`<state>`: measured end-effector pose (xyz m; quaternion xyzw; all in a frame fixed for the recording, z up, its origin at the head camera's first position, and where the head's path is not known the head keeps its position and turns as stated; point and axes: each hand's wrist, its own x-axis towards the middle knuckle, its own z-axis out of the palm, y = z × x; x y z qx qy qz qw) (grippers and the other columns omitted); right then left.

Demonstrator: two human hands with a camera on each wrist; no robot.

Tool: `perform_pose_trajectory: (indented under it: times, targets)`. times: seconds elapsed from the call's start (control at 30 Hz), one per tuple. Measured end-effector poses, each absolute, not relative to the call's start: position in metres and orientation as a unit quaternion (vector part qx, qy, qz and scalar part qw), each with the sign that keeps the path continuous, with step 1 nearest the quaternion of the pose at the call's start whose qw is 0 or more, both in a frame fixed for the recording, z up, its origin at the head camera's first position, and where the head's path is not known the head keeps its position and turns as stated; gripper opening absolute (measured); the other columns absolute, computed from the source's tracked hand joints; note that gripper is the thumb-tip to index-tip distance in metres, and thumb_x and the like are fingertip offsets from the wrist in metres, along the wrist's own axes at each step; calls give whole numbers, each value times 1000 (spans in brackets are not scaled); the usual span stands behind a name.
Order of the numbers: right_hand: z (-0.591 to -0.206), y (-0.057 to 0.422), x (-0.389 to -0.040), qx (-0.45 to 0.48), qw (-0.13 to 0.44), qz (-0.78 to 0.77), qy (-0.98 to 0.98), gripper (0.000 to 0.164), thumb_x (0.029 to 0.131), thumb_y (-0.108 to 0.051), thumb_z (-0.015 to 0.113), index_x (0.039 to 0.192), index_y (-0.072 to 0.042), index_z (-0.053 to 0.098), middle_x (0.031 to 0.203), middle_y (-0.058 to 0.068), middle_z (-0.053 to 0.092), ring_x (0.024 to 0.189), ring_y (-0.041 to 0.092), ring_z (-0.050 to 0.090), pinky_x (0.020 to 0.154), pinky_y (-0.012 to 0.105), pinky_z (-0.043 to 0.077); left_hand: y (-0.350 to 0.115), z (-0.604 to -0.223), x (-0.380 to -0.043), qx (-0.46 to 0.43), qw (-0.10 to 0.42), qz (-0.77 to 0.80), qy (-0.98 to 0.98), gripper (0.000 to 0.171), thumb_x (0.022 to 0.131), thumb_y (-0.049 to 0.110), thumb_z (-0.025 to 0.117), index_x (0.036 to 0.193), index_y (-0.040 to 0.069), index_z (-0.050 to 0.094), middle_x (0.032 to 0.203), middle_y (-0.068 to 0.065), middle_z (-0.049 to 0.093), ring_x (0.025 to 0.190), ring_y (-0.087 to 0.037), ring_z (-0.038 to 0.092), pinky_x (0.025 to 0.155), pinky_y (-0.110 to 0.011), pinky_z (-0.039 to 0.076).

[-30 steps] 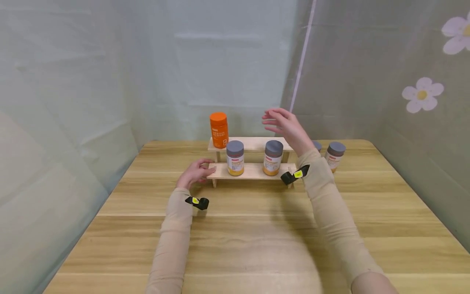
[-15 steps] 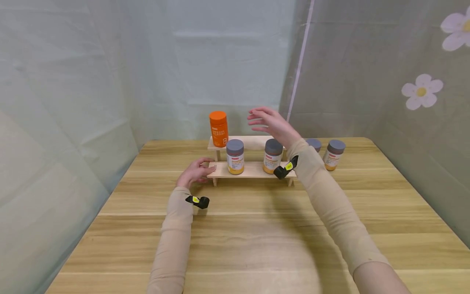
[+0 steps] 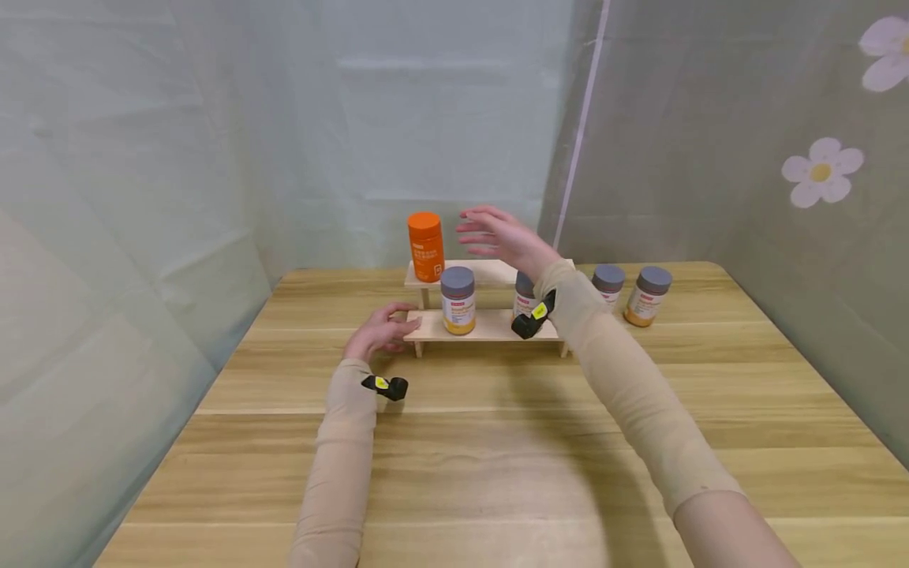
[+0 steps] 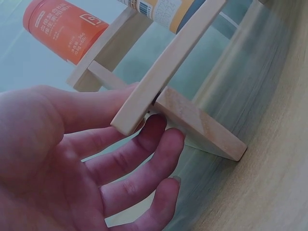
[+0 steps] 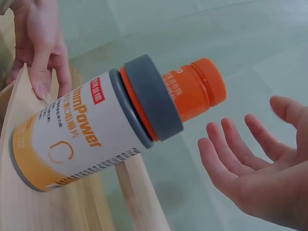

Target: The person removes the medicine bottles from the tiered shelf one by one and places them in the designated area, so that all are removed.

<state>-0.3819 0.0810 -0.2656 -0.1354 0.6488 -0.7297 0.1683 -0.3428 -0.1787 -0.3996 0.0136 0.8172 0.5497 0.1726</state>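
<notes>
A two-tier wooden shelf (image 3: 491,325) stands on the table, and my left hand (image 3: 376,331) grips the left end of its lower board. In the left wrist view the thumb lies along the board and the fingers (image 4: 144,185) curl underneath. An orange bottle (image 3: 426,256) stands upright at the left end of the upper tier. Just right of it my right hand (image 3: 506,239) hovers over the upper board, fingers loosely spread, holding nothing. On the lower tier sits a grey-lidded white-and-yellow jar (image 3: 458,304). Another such jar (image 3: 524,297) there is partly hidden by my right wrist.
Two more grey-lidded jars, one (image 3: 608,284) partly behind my right sleeve and the other (image 3: 647,298) farther right, stand beside the shelf on the wooden table (image 3: 454,473). Pale curtains (image 3: 454,118) rise close behind the table and on both sides.
My right hand has moved left above the upper tier toward the orange bottle, its forearm now covering more of the right jar on the lower tier. My left hand stays on the shelf end.
</notes>
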Motion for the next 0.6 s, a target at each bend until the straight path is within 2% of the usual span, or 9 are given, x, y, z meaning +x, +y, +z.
perform_pose_trajectory:
  times: [0.2,0.33,0.6]
  targets:
    - [-272,72,-384,-146,182,-725,649,49,103,-26,45,147,-7,34,149,22,40,137,37,41,116,51,28,-177,-400,-342,9,185,557,810,60,96,31,60,148,14,36,142,-24,48,84,-12,63,88,-38,52]
    - [-275,67,-384,-157,180,-713,659,49,102,-26,48,147,-9,35,150,19,40,138,36,40,116,50,29,-177,-400,-341,6,189,562,806,60,96,31,61,148,15,35,140,-24,49,84,-12,64,91,-40,51]
    - [-277,57,-388,-172,183,-696,673,46,100,-27,54,143,-17,40,147,10,43,137,32,40,116,51,28,-174,-401,-344,17,184,557,809,58,96,31,60,146,14,38,136,-26,53,80,-11,66,81,-32,52]
